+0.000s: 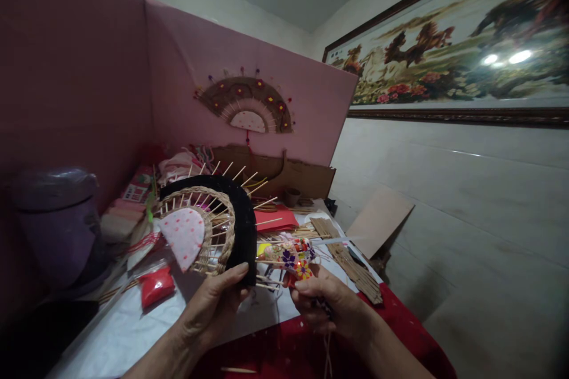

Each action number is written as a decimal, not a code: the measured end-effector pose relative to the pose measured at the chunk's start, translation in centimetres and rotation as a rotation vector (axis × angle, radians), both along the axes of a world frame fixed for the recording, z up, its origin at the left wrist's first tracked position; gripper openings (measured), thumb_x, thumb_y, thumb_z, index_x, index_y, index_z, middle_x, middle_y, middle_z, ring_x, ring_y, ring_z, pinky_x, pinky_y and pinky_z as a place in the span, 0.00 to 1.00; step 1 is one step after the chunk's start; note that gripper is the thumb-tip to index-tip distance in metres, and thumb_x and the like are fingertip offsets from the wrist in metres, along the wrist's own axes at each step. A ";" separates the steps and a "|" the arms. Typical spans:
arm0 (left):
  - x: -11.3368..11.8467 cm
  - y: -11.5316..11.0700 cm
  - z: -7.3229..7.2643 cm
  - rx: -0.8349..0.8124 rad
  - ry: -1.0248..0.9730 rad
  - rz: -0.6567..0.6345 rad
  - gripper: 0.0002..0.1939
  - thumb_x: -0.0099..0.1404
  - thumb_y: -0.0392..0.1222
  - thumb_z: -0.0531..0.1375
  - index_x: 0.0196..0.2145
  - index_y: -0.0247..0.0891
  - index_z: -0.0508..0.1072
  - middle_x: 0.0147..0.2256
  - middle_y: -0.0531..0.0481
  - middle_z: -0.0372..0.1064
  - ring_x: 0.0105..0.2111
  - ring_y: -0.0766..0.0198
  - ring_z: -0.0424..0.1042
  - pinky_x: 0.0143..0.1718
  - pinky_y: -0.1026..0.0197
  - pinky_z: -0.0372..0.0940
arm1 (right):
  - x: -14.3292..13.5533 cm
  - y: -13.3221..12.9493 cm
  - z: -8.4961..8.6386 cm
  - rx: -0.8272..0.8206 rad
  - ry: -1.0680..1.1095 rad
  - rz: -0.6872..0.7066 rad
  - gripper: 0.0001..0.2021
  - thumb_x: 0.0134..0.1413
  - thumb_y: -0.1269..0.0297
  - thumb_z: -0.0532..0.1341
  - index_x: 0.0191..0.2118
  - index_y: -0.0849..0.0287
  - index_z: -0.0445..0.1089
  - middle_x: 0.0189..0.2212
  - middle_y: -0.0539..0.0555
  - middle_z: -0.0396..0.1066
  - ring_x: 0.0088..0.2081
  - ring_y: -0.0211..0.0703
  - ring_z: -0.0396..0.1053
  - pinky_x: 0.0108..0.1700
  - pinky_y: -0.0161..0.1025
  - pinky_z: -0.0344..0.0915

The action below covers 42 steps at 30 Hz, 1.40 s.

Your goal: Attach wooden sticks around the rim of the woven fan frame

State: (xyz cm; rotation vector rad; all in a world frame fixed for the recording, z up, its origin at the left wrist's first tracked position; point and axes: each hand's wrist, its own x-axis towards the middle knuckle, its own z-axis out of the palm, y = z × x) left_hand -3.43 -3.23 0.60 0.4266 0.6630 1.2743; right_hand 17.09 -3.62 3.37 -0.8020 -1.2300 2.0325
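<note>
A half-round fan [242,219] with a black band, woven rings, thin sticks and a white dotted centre is tilted above the table. My left hand [217,296] is closed on its lower black edge, thumb on top. My right hand [326,296] is closed around a flowered glue gun [288,254], beside the fan's lower right sticks. The gun's body is partly hidden by patterned covering and my fingers, so its exact shape is hard to make out. Thin cords hang below my right hand.
A red packet [157,288] lies at the left on the white table sheet [226,331]. Cardboard strips [349,257] and red paper [275,219] lie behind the hands. A purple bin [60,231] stands at the far left. A finished fan [249,103] hangs on the pink board.
</note>
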 end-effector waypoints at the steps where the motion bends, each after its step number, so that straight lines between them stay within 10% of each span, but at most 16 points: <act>1: 0.0 0.0 0.0 0.005 0.001 -0.001 0.05 0.51 0.26 0.61 0.28 0.29 0.74 0.27 0.45 0.74 0.23 0.68 0.70 0.18 0.71 0.66 | 0.0 0.0 0.0 -0.003 -0.005 -0.001 0.08 0.45 0.65 0.59 0.29 0.61 0.58 0.17 0.43 0.57 0.12 0.24 0.43 0.09 0.24 0.40; 42: 0.2 -0.2 0.2 0.045 0.029 -0.022 0.06 0.50 0.27 0.62 0.29 0.28 0.75 0.30 0.45 0.74 0.26 0.68 0.71 0.23 0.70 0.66 | 0.8 0.4 0.4 -0.045 -0.050 0.099 0.07 0.47 0.69 0.56 0.23 0.62 0.58 0.15 0.44 0.55 0.11 0.24 0.44 0.09 0.25 0.38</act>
